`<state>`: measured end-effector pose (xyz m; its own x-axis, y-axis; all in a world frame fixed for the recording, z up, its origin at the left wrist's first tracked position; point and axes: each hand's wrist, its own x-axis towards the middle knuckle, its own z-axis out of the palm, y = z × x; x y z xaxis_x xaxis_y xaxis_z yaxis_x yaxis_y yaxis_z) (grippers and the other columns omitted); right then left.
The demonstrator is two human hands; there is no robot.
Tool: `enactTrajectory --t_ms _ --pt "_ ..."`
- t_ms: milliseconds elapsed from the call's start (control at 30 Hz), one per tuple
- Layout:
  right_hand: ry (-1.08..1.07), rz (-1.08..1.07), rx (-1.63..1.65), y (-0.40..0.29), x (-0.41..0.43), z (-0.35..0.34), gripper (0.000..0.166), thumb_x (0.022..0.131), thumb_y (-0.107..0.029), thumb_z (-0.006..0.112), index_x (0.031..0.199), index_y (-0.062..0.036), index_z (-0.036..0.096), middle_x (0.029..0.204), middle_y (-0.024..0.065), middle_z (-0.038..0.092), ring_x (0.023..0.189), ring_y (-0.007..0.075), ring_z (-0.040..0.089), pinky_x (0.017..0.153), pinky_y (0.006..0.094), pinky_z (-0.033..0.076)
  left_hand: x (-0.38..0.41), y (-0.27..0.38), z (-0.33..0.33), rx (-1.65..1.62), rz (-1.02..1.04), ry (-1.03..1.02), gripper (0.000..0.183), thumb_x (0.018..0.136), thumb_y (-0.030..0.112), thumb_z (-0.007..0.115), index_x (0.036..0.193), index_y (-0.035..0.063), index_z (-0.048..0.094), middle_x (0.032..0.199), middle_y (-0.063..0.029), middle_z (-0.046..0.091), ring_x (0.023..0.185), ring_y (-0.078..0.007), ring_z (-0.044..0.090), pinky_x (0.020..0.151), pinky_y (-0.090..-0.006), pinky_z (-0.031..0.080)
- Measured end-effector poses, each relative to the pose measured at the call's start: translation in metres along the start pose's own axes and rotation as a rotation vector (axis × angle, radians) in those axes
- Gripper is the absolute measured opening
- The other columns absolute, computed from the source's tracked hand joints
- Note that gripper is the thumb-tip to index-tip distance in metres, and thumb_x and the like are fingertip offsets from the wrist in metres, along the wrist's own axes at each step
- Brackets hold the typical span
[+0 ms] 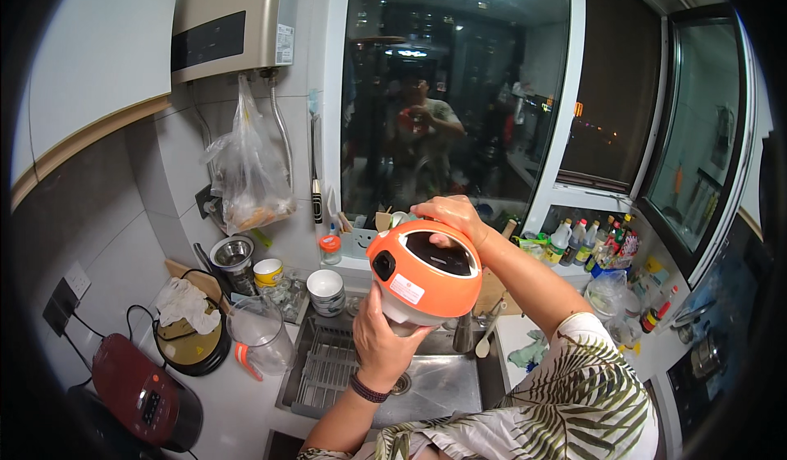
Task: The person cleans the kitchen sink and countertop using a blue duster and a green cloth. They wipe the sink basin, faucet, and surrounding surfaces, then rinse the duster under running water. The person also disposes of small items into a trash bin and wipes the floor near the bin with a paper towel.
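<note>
An orange and white head of a soymilk maker or blender (381, 263) is held up above the sink. It has a dark glossy top panel, a black socket on its side and a white sticker with writing. My right hand (458, 217) grips it from above, with the thumb over the dark panel. From below, my left hand (384, 337) clasps its pale lower part, whose underside is hidden. A clear jug with an orange handle (264, 334) stands on the counter to the left.
Below is a steel sink (449, 380) with a grey drying rack (326, 361). Stacked bowls (326, 291) stand behind it. At left are a dark red rice cooker (144, 392) and a round appliance (190, 343) with a cloth. Bottles (578, 241) line the right sill; a plastic bag (252, 177) hangs left.
</note>
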<state>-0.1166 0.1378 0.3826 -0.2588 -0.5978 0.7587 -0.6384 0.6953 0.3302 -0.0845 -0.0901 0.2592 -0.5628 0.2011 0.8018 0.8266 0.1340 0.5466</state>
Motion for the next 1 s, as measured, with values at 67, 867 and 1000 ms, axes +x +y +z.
enactTrajectory --t_ms 67,867,1000 --pt "0.012 -0.012 -0.004 0.0 -0.001 0.001 0.043 0.084 -0.045 0.055 0.097 -0.0043 0.06 0.069 0.0074 0.059 0.055 0.0231 0.06 0.049 0.0311 0.048 -0.001 -0.001 0.0 0.017 0.048 0.027 0.106 0.05 0.03 0.087 0.133 -0.0001 0.028 0.116 -0.021 0.05 0.099 -0.0356 0.053 0.08 -0.0433 0.043" --pt "-0.492 0.22 0.383 -0.034 0.066 -0.01 0.02 0.083 -0.017 0.062 0.095 -0.0007 0.064 0.086 0.0144 0.065 0.082 0.0314 0.061 0.075 0.0377 0.049 -0.003 -0.067 0.01 -1.283 -0.517 -0.195 0.096 0.048 0.029 0.089 0.127 0.0051 0.04 0.12 -0.0055 0.052 0.11 -0.0175 0.052 0.093 -0.0347 0.045" --pt "-0.522 0.269 0.38 -0.038 0.068 -0.01 0.019 0.069 -0.006 0.062 0.088 -0.0009 0.064 0.079 0.0163 0.063 0.076 0.0335 0.061 0.067 0.0379 0.048 -0.001 -0.065 0.011 -1.303 -0.562 -0.238 0.096 0.053 0.045 0.083 0.129 0.0045 0.04 0.122 -0.0057 0.052 0.111 -0.0193 0.052 0.094 -0.0359 0.044"
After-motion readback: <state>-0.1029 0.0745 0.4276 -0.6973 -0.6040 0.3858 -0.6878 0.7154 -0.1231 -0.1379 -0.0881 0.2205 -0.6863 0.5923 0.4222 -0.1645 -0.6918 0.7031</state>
